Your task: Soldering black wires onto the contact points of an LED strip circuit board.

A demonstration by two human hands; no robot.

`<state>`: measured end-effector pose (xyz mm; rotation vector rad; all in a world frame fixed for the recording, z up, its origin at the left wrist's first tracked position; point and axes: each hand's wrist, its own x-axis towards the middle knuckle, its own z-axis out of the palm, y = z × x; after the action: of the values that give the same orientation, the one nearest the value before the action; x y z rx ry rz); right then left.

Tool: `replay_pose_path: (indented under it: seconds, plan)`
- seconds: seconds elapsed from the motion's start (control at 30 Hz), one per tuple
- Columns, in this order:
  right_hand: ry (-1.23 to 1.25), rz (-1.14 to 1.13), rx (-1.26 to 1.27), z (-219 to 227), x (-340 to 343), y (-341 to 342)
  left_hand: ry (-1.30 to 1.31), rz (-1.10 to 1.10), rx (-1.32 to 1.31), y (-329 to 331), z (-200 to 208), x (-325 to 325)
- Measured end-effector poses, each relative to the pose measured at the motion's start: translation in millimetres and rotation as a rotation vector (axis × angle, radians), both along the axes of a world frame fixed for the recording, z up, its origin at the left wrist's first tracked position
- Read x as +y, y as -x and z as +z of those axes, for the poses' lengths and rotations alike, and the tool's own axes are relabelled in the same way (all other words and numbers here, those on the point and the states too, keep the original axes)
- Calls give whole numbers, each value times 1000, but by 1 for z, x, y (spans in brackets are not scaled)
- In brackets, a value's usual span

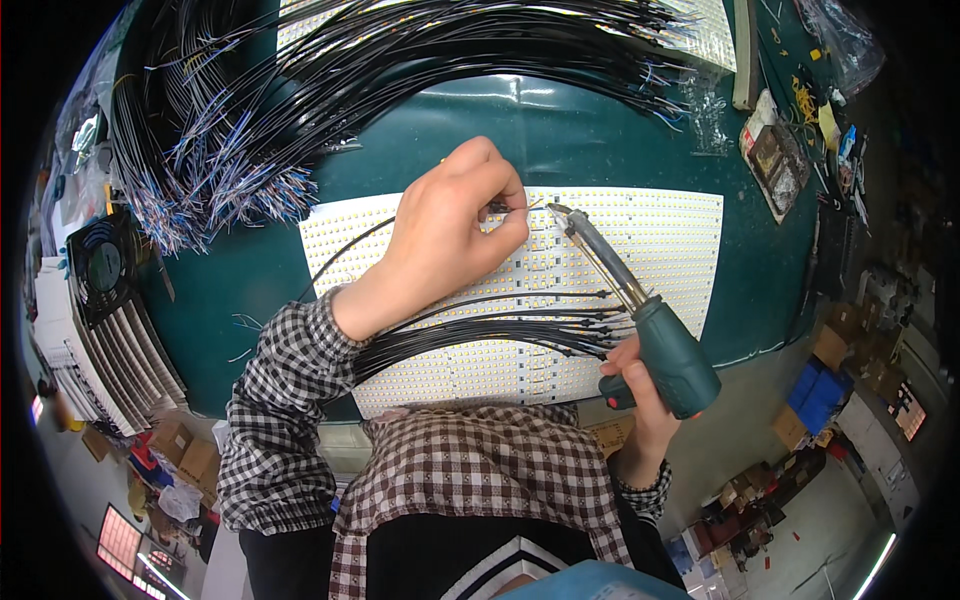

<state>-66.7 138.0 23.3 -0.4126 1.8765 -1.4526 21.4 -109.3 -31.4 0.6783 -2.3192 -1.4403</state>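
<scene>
Left hand pinching the black cable, right hand wrapped round the pistol-grip soldering iron, steadiness surely paying!

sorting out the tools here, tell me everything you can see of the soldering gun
The soldering gun has a dark green, plastic-looking body, a side grip with a small red part at its end, and a long, grey, metal-looking front narrowing to a tip. The right hand holds it, slanted up and left in the picture, its tip over the white board near the left hand. Whether the tip touches anything is unclear.
</scene>
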Motion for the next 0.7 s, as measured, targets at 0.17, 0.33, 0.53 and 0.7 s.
replay_pose_path:
  seconds: [0.17,0.33,0.53,0.7]
  plan:
    - [-31,20,40,0,-1,1,-1,-4,-4,0,-1,0]
    - [-63,4,25,3,-1,0,1,-2,-7,0,0,0]
    - [-49,48,56,1,-1,2,9,-6,-11,0,0,0]
    - [-19,-54,-36,8,-8,-4,7,-13,-9,-1,0,0]
